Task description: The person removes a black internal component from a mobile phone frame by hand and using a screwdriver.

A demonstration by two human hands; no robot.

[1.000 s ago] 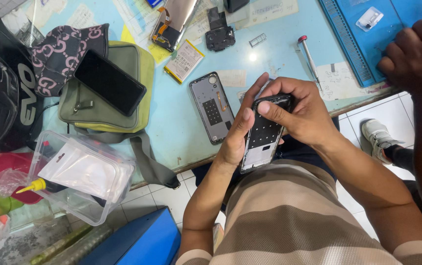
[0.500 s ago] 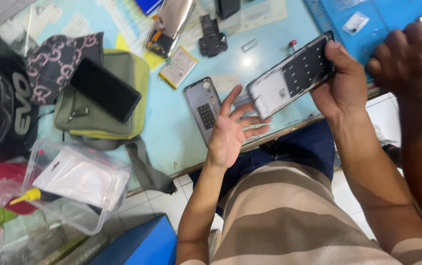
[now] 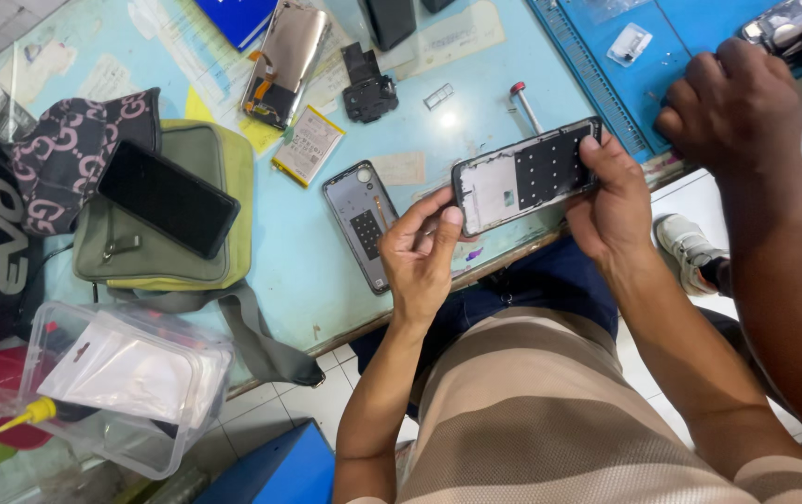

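Black-framed opened phone chassis [image 3: 527, 175] sits pinched between left hand [image 3: 420, 254] and right hand [image 3: 611, 201]; best supported by its edges.

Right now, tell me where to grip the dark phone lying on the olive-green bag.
Probably grip the flat dark phone across its two long edges, coming from above. It lies face-up and slanted on the olive-green bag, both long edges exposed, while its underside rests on soft fabric.

Bare table [image 3: 308, 261] between olive bag [image 3: 205, 168] and back cover [image 3: 361, 224]
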